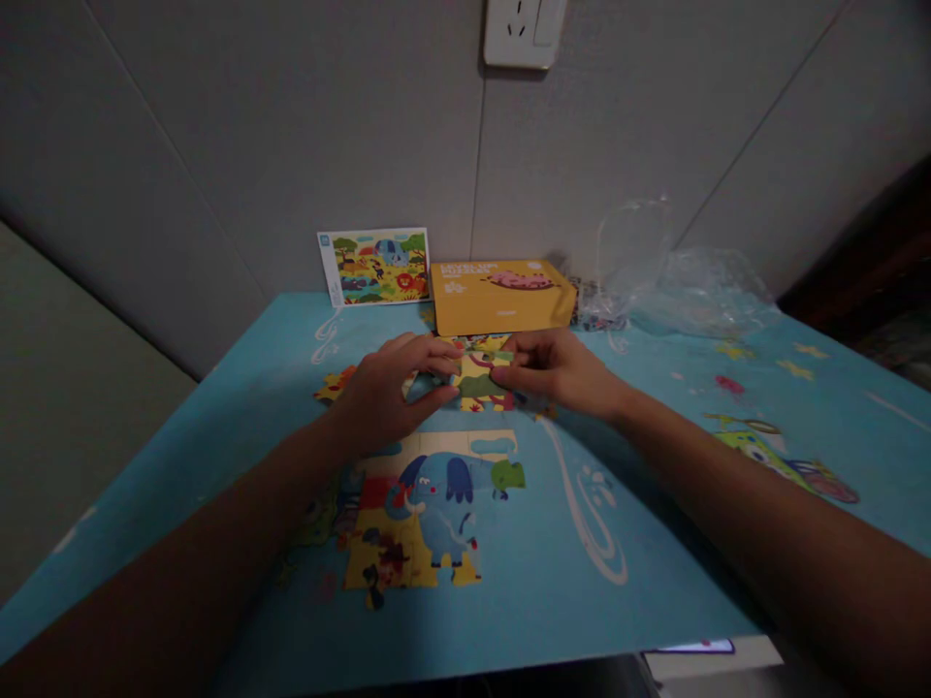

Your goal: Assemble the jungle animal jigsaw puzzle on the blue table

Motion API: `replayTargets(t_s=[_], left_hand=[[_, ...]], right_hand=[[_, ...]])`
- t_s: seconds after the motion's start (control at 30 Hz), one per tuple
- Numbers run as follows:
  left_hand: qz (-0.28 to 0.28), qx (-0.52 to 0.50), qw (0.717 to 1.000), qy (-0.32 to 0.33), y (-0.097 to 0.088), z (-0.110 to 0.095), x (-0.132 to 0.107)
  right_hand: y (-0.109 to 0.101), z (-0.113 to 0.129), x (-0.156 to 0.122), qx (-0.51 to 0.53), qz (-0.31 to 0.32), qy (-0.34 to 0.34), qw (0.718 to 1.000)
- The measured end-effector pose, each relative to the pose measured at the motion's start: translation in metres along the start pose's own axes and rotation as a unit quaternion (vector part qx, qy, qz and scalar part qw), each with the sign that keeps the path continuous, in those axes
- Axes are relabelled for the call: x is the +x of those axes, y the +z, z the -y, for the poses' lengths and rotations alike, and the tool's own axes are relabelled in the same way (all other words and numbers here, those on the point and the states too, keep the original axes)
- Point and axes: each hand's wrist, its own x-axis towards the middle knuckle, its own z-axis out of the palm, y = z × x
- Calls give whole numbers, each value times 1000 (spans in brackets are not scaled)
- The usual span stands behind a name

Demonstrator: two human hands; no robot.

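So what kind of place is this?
Probably a play corner at home: a blue cartoon-printed surface against a wall with a power socket, a yellow puzzle box, and the left hand and right hand on jigsaw pieces.

So there's a little chunk of joined puzzle pieces point(480, 380), yellow and green with some red bits. It's lying flat, pinched at its edges between the left hand point(385, 393) and the right hand point(560, 373). Just nearer than both hands sits the bigger assembled section point(429, 514), flat too, showing 1 blue elephant on yellow with a green blob at its right edge, and a loose orange-yellow piece point(331, 386) pokes out just left of the left hand.
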Motion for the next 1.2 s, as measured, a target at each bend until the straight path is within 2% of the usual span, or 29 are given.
replayTargets(t_s=[0.13,0.23,0.43,0.67,0.93,1.2], left_hand=[[67,-40,994,78,6,-2,-3],[108,-48,983,139,11,-4,-5],[176,-39,973,146,12,-10,-9],[232,-31,963,132,14,-8,-12],[245,-10,960,134,15,-13,-13],[256,-11,958,130,17,-12,-15]], right_hand=[[-30,8,-7,-98,148,56,982],[-43,12,-12,-131,205,83,966],[-47,12,-14,-176,250,105,946],[-42,14,-16,-189,307,242,901],[-35,16,-16,-198,303,264,894],[-36,13,-14,-216,308,265,888]])
